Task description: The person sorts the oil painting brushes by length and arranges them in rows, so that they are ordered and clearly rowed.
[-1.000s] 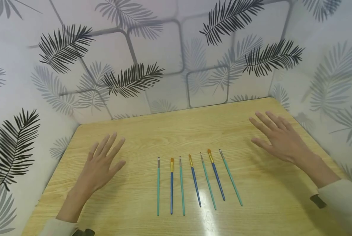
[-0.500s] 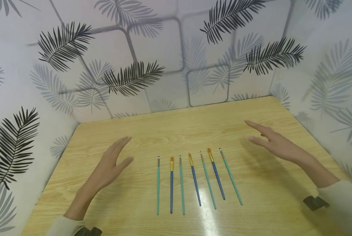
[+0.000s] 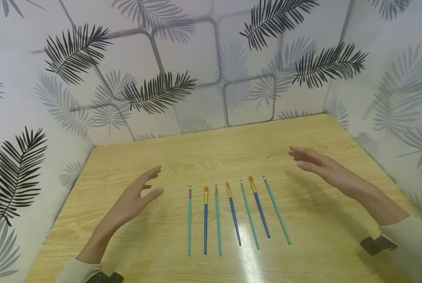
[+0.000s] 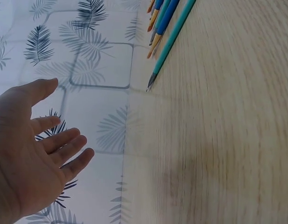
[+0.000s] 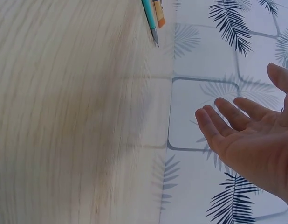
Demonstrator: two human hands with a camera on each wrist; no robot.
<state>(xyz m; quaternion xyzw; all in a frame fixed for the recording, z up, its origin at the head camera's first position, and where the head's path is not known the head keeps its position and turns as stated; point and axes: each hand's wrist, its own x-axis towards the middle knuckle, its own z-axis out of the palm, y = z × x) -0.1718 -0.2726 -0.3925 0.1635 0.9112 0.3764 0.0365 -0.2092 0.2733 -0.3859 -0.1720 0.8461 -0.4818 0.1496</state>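
Note:
Several slim paintbrushes lie in a row on the wooden table, bristles toward the wall. Green-handled ones, such as the leftmost green paintbrush (image 3: 189,222) and the rightmost green paintbrush (image 3: 277,212), alternate with blue-handled ones, such as the wide-tipped blue paintbrush (image 3: 205,220). My left hand (image 3: 133,200) hovers left of the row, palm turned inward, thumb apart from the loosely bent fingers. On the other side my right hand (image 3: 331,171) is held above the table in the same way, right of the row. Neither hand touches a brush; both palms are bare in the wrist views.
The pale wood table (image 3: 211,153) has rounded far corners. A wall (image 3: 196,106) with a leaf pattern rises behind it and along both sides. Light glares off the tabletop below the brushes. Dark straps (image 3: 378,245) circle both wrists at the cuffs.
Both hands have turned from palms down with spread fingers to palms facing each other. The left hand has shifted slightly inward. The paintbrushes lie as before.

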